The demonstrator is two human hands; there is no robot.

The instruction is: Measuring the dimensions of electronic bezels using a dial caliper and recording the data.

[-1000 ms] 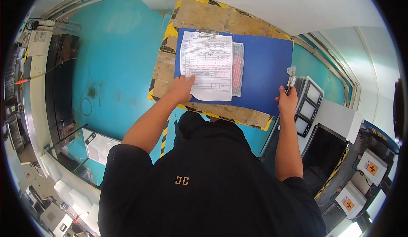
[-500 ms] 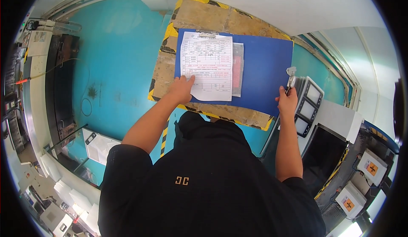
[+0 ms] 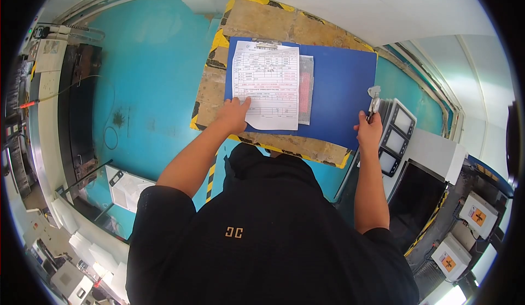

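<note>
A printed form (image 3: 268, 111) lies beneath the metal clip (image 3: 266, 45) of a wide blue folder (image 3: 342, 80). My left hand (image 3: 234, 114) rests on the form's lower left edge, index finger stretched onto the paper and the other fingers partly bent; it grips nothing. Beyond the folder's right edge, my right hand (image 3: 370, 129) is closed around a small metal dial gauge (image 3: 375, 103), its head pointing away from me. Part of the gauge is hidden by my fingers. A clear bubble-textured sleeve with a reddish sheet (image 3: 307, 91) sticks out from under the form.
Under the folder is a brown worn tabletop (image 3: 262, 20) edged with yellow-black tape. Black-framed white panels (image 3: 395, 138) stand at the right, near a dark screen-like surface (image 3: 418, 193). A long machine (image 3: 82, 108) lines the left, beyond the turquoise floor (image 3: 153, 48).
</note>
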